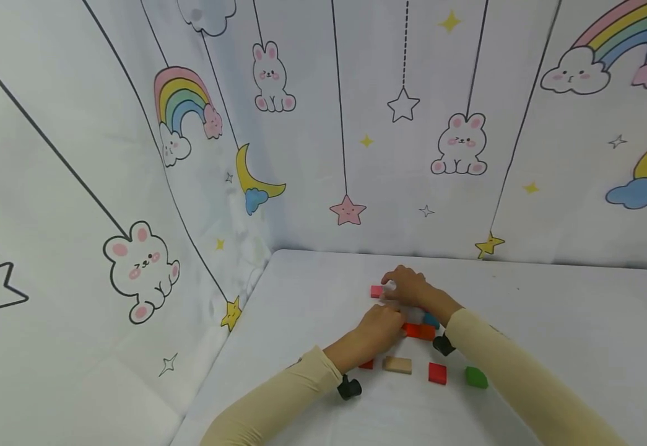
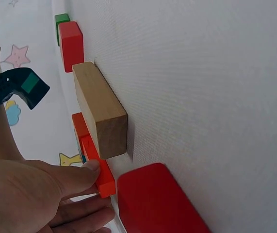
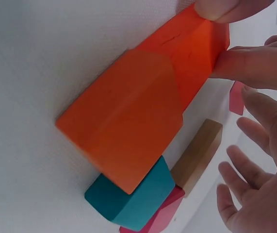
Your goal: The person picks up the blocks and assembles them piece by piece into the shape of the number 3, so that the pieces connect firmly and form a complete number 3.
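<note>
I see the left hand [image 1: 377,329] pinching an orange-red faceted block [image 3: 190,56].
Right hand [image 1: 407,286]: loosely spread. Lower centre, right wrist view: teal faceted block [image 3: 140,204], partly hidden.

Place: play nook, room unclear
Curtain [image 1: 312,142]: cartoon rabbits [image 1: 462,148], beyond fingers [image 2: 82,213]
Table [image 1: 568,347]: white, beneath fingers
Blocks [image 1: 437,373]: around fingers

Table [image 1: 301,291]: row of four blocks [image 1: 398,365] lies toward the near edge. Behind it, block pair [image 1: 420,331], end to end. Beyond the pair sit three clustered blocks [image 3: 138,204]. Lone block [image 1: 376,292] nearest far edge, just left of right hand [image 1: 409,287].
</note>
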Available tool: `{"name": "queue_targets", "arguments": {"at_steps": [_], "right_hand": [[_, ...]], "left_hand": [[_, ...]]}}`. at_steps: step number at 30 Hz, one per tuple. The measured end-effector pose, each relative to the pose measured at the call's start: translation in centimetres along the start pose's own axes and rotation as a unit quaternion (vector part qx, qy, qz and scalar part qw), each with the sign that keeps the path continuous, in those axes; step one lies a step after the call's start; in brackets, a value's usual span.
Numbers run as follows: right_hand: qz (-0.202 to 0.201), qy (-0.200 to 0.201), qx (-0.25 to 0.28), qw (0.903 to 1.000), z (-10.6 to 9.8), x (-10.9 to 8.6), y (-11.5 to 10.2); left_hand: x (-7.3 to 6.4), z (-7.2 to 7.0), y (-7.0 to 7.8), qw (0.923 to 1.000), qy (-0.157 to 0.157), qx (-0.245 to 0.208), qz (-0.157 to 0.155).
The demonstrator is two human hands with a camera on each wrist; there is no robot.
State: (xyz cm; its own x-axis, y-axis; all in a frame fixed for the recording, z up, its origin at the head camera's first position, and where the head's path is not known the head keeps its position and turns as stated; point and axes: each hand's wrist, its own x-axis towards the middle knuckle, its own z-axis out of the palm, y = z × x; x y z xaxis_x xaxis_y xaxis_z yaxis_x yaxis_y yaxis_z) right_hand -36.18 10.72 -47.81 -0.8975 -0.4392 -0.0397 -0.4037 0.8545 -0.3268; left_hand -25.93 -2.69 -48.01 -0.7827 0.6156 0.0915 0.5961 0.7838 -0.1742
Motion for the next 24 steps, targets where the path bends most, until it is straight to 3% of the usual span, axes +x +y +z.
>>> {"name": "queue_targets", "arguments": {"at_steps": [15,24], "right_hand": [[-0.003,0.001,-0.007,1.0,0.21,0.17,-0.55],[-0.002,0.01,-0.024,0.9997,0.86,0.97,-0.5]], "left_hand": [[-0.08,-0.32,0.34,0.9999,-0.014,0.006,-0.004],[0.01,-0.27,0.21,0.9999,-0.006,0.015,-0.002]]}}
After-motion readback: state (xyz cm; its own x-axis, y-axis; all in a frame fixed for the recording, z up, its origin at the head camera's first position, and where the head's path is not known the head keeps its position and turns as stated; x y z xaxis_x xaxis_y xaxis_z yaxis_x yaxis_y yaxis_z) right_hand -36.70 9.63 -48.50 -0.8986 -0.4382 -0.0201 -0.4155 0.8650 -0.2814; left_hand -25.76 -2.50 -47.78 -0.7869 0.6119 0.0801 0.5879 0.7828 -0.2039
